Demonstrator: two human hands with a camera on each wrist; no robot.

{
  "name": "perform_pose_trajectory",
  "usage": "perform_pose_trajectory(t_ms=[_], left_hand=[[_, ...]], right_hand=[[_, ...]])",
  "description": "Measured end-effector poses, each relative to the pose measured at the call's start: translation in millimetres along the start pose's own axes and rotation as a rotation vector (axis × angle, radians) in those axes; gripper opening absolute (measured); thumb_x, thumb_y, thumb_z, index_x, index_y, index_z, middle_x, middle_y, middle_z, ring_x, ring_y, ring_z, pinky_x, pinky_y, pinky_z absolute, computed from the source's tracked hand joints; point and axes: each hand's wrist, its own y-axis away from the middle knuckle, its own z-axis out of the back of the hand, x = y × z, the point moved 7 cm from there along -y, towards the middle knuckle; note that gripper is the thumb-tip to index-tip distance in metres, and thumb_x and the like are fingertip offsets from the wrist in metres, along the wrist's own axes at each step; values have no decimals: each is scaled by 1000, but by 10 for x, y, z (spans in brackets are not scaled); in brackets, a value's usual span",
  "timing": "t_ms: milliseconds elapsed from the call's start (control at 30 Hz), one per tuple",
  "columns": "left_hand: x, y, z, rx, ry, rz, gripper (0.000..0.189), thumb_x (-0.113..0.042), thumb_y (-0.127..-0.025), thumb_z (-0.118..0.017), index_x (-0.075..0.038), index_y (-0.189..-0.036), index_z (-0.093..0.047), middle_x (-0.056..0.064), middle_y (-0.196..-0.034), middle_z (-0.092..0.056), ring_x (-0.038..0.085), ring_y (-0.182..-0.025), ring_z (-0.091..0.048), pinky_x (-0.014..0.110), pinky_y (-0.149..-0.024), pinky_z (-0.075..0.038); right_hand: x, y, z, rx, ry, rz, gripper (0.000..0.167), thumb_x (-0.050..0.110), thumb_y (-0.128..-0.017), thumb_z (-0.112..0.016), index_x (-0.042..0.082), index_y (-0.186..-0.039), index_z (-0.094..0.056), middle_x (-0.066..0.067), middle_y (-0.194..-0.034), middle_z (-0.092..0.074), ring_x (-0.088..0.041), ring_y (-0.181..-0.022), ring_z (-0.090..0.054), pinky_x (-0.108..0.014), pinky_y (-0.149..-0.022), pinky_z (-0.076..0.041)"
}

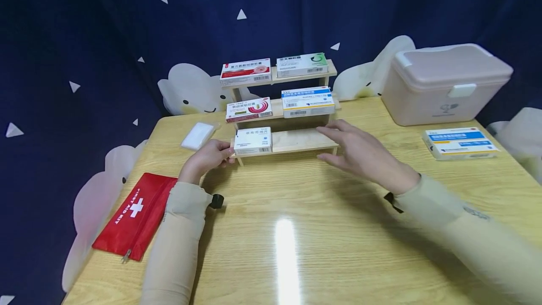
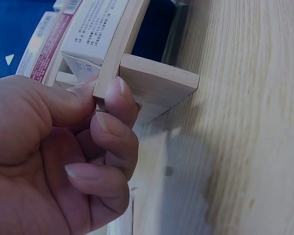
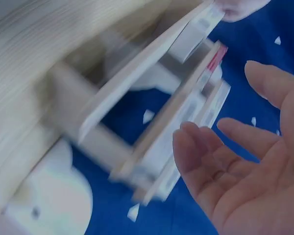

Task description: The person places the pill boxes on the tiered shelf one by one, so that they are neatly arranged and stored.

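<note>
A three-tier wooden rack (image 1: 302,141) stands toward the back of the table, carrying several medicine boxes. My left hand (image 1: 210,158) pinches the left end of its lowest shelf between thumb and curled fingers; the left wrist view shows the thumb beside the shelf edge (image 2: 108,73). Right by that thumb sits a white medicine box (image 1: 252,140) on the lowest tier. My right hand (image 1: 360,152) is near the right end of that tier, fingers apart and holding nothing. Blue-and-white (image 1: 308,101) and red-and-white (image 1: 249,109) boxes lie on the middle tier, red (image 1: 245,71) and green-marked (image 1: 302,65) ones on top.
To the right are a lidded pale pink storage box (image 1: 450,86) and a blue-and-white medicine box (image 1: 460,143) lying on the table. A red first aid pouch (image 1: 137,215) and a small white packet (image 1: 199,135) lie at left. A dark blue curtain (image 1: 271,8) hangs behind.
</note>
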Motion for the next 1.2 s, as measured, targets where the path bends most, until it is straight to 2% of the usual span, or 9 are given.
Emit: perform_pose_trajectory(t_ms=[233, 367, 433, 533, 600, 733, 833, 1033, 1200], left_hand=[[34, 28, 51, 1, -18, 14, 29, -16, -108, -41, 2, -121, -60, 6, -83, -61, 19, -70, -51, 25, -57, -36], [32, 35, 67, 2, -31, 18, 29, -17, -108, -41, 1, -122, -60, 6, -83, -61, 18, -70, -51, 26, -57, -36], [30, 35, 72, 4, -35, 20, 30, -17, -108, -41, 1, -123, -59, 6, -84, -61, 18, -70, -50, 26, -58, -36], [32, 32, 76, 6, -40, 18, 30, -17, -108, -41, 1, -123, -59, 6, -83, -61, 18, -70, -50, 26, -58, -36], [33, 30, 74, 10, -40, 15, 30, -17, -108, -41, 2, -122, -59, 6, -83, -61, 19, -71, -50, 26, -58, -36], [52, 25, 59, 20, -37, 15, 29, -16, -108, -41, 3, -122, -59, 5, -83, -61, 19, -71, -49, 26, -58, -36], [70, 16, 50, 23, -27, 20, 29, -16, -108, -41, 2, -124, -58, 5, -83, -61, 19, -71, -49, 26, -59, -36], [60, 1, 31, 24, -12, 12, 30, -15, -108, -41, 3, -125, -58, 6, -84, -61, 18, -70, -49, 26, -59, -36], [33, -25, -5, 36, -4, 0, 30, -16, -108, -41, 3, -125, -58, 5, -83, -61, 18, -70, -48, 26, -58, -36]], right_hand=[[-611, 522, 377, 0, 95, 4, 57, 19, -83, -82, 3, -133, -60, -21, -123, -58, -39, -104, -61, -55, -82, -50], [-1128, 784, 519, 28, 133, 42, 63, 9, -72, -89, 2, -128, -62, -21, -124, -58, -41, -105, -60, -56, -80, -48], [-1435, 900, 568, 58, 127, 17, 65, 7, -68, -90, 0, -127, -62, -23, -125, -57, -45, -109, -56, -58, -82, -46], [-1923, 1042, 606, 142, 113, -99, 68, 7, -68, -90, -3, -128, -60, -30, -128, -53, -51, -112, -52, -61, -85, -43], [-2241, 1132, 601, 232, 102, -213, 70, 9, -71, -88, -6, -132, -55, -34, -130, -49, -52, -113, -50, -62, -86, -42], [-2698, 1271, 559, 360, 88, -337, 79, 14, -74, -87, -8, -138, -45, -41, -133, -43, -55, -115, -47, -65, -89, -41], [-2868, 1300, 524, 354, 40, -320, 84, 11, -69, -89, -10, -137, -45, -40, -133, -44, -54, -116, -47, -65, -90, -40], [-3056, 1319, 465, 354, 3, -303, 93, 9, -62, -93, -6, -138, -42, -34, -127, -50, -42, -104, -52, -59, -86, -41], [-3157, 1342, 441, 398, 5, -339, 95, 13, -61, -93, -4, -139, -41, -35, -133, -44, -45, -110, -49, -59, -89, -37]])
